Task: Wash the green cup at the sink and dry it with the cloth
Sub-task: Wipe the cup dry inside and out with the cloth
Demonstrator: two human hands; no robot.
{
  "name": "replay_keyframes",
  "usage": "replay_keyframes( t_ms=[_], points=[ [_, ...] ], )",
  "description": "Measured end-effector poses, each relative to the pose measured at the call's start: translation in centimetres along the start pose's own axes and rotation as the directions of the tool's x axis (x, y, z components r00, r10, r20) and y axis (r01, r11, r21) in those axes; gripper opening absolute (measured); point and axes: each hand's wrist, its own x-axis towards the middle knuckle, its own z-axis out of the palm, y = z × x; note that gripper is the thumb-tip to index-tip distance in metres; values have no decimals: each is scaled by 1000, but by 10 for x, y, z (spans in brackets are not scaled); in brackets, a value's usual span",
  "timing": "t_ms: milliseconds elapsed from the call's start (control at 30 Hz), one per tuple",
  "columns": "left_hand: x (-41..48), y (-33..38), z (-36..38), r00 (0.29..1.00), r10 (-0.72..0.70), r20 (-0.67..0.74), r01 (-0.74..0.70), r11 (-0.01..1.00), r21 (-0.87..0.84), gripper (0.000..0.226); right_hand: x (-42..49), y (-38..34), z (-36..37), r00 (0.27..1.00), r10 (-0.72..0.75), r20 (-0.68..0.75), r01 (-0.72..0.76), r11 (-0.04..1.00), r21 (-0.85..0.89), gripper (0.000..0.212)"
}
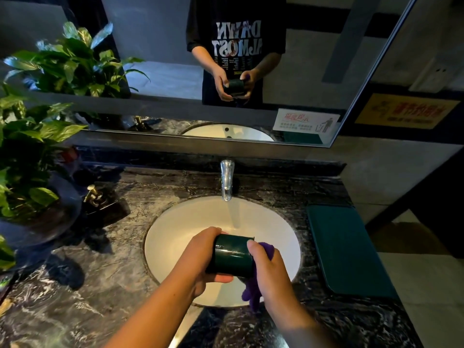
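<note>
Over the sink, near its front edge, left hand grips green cup on its side, right hand pinches purple cloth against the cup's open end, tap running behind.

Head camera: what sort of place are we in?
Most likely a public washroom: a white sink sunk in a dark marble counter under a running tap, a wide wall mirror, and a litter-bin notice stuck on it.
</note>
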Motion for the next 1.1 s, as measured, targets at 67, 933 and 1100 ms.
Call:
replay_keyframes(
  t_ms=[67,933,1100],
  points=[
    [0,-5,5,992,110,-61,-109,994,20,33,-1,5,3,999,43,5,-44,997,57,33],
    [3,-7,-6,710,646,281,-696,705,136,49,3,-28,-12,999,-43,-14,44,984,172,58],
    [5,5,-10,972,107,208,-71,982,-174,53,6,-23,-19,842,-525,127,532,764,-365,56]
  ],
)
